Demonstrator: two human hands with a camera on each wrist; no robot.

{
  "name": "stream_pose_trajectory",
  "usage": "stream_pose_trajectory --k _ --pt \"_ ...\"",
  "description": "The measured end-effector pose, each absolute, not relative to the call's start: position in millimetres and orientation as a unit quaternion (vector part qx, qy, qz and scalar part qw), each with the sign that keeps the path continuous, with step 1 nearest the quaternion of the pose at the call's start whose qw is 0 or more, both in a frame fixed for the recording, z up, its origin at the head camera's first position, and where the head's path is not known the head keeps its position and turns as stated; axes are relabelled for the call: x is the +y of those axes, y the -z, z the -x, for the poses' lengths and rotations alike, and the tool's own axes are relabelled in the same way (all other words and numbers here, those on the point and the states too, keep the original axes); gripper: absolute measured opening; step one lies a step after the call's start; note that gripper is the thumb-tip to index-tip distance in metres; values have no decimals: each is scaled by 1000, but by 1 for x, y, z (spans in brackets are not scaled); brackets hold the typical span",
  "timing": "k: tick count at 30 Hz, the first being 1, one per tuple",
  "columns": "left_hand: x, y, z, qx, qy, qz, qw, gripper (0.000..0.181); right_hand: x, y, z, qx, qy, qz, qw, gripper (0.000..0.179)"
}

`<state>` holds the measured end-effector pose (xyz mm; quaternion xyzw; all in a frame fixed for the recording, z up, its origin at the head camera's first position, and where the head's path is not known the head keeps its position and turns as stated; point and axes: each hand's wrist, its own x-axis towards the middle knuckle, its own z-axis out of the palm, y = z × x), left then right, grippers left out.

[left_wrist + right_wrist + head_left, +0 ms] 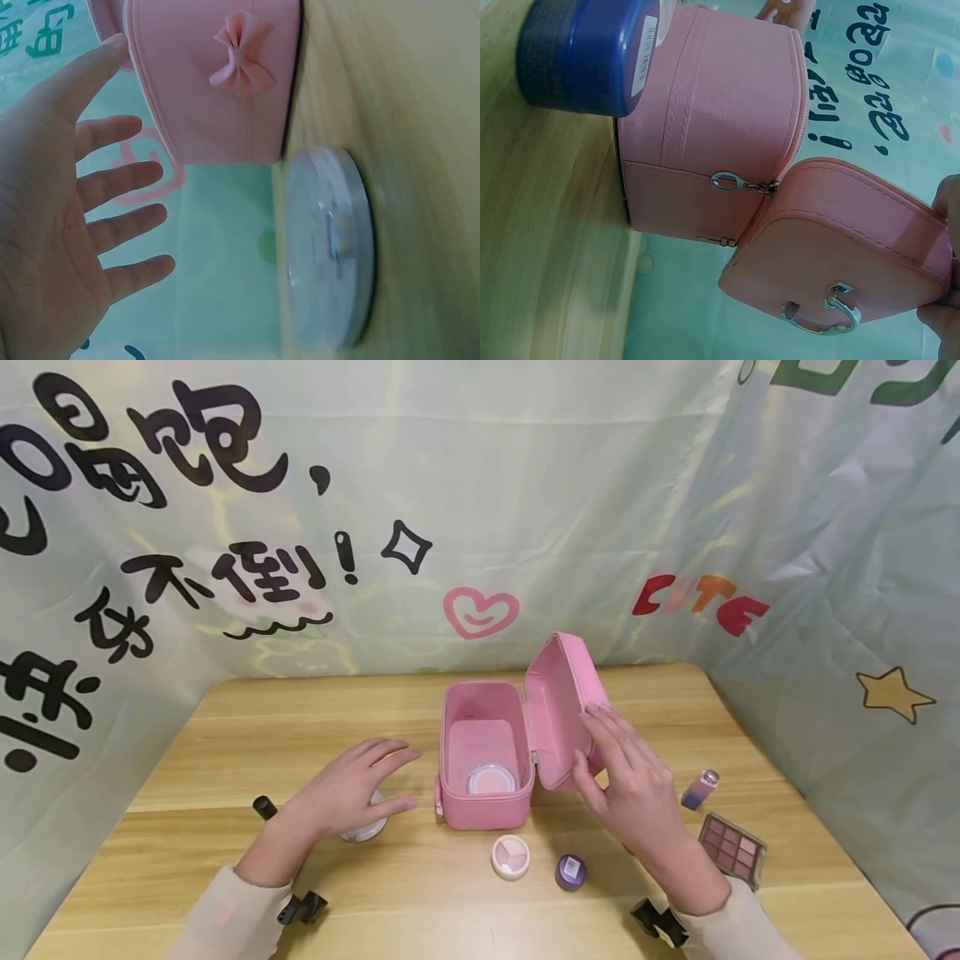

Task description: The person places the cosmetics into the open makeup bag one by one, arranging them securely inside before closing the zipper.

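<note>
A pink cosmetic case [486, 812] stands on the table with its lid [553, 710] swung up to the right. My right hand [633, 785] pinches the lid's free edge, as the right wrist view also shows. A round compact [492, 779] lies on the floor of the case. Left of the case, my left hand [352, 793] hovers with fingers spread and holds nothing. Below it sits a clear round container [330, 247], partly covered by the hand in the head view. In the left wrist view the thumb overlaps the edge of the case; contact is unclear.
In front of the case lie a round three-tone pan [511, 857] and a purple-blue jar [572, 872]. To the right are a purple-pink tube [700, 789] and an eyeshadow palette [731, 847]. A black-ended item [265, 807] shows behind the left forearm. A printed curtain [390, 468] surrounds the table.
</note>
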<state>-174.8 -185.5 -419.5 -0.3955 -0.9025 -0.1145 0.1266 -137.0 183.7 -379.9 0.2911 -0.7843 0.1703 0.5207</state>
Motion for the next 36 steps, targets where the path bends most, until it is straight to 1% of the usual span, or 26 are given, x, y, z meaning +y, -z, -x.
stream_pose_trajectory --k 8,17,22,30,36 --pt "-201 431 170 -914 118 373 109 69 184 381 136 -789 -170 -286 516 40" --pt "-214 437 161 -938 116 324 35 77 184 382 137 -791 -171 -285 514 40" --pt "-217 441 160 -941 112 319 8 80 184 382 137 -791 -171 -284 514 40" --pt "-222 449 162 -940 115 322 -3 82 185 381 136 -790 -170 -285 515 41" --pt "-221 452 162 -934 123 334 -39 82 185 381 135 -791 -167 -285 515 40"
